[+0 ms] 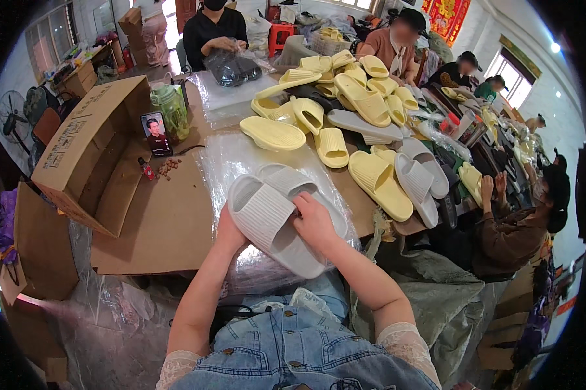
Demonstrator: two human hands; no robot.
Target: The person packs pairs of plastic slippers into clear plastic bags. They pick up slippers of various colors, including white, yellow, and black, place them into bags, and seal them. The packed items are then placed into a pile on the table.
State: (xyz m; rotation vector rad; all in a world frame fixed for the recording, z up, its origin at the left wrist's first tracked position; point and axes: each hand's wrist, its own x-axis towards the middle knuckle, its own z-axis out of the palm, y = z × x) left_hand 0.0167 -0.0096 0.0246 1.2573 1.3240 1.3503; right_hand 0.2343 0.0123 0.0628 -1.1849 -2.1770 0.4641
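Denim garment [293, 341] fills my head view's lower edge; bare cardboard [156, 237] leaves room left of centre, yellow slippers [364, 103] crowd upper right. Centrally, left hand [230, 231] and right hand [314, 222] grip grey slippers [263, 211], toes upper left, long axes diagonal.

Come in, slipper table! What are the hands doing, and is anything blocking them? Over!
Left hand and right hand holding light grey slippers. Clear plastic underneath. Yellow slippers piled beyond, none in the way.
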